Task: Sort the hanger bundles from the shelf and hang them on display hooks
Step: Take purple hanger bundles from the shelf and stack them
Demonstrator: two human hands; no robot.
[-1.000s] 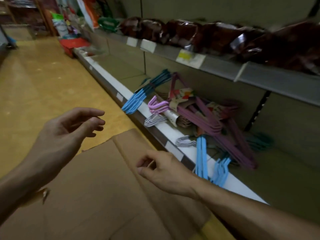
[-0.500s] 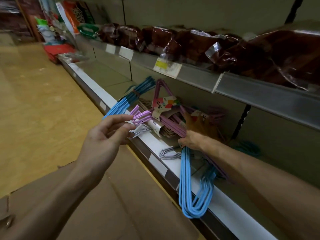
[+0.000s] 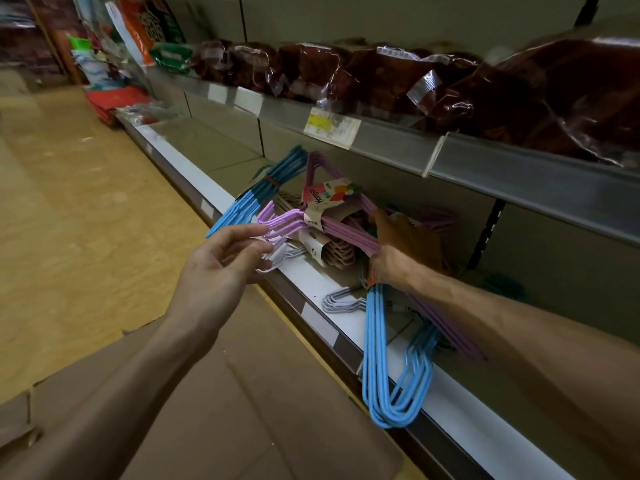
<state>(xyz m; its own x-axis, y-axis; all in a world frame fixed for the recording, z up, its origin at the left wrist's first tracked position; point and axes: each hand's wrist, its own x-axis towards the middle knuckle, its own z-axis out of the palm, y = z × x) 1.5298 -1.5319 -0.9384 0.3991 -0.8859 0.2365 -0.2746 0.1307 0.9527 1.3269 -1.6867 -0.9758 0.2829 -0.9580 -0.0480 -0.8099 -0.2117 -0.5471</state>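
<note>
A purple hanger bundle (image 3: 346,226) with a paper label lies on the low shelf (image 3: 194,171), hooks pointing left. My right hand (image 3: 394,251) grips its arm from the shelf side. A light blue hanger bundle (image 3: 377,341) runs from under that hand and droops over the shelf's front edge; whether the hand also holds it is hidden. My left hand (image 3: 225,258) hovers with relaxed fingers, fingertips at the purple hooks. A second blue bundle (image 3: 256,199) leans at the left of the pile. Grey-white hanger hooks (image 3: 341,301) poke out over the edge.
Flattened cardboard (image 3: 242,393) covers the floor below my arms. The upper shelf rail (image 3: 519,168) overhangs the pile and carries dark red plastic packets (image 3: 381,74). Green hangers (image 3: 502,285) lie deep at the right. More goods crowd the aisle's far left end.
Both hands moved from above the cardboard to the shelf. My right hand took hold of the purple bundle, and my left hand closed in on its hooks. The light blue bundle now droops over the edge.
</note>
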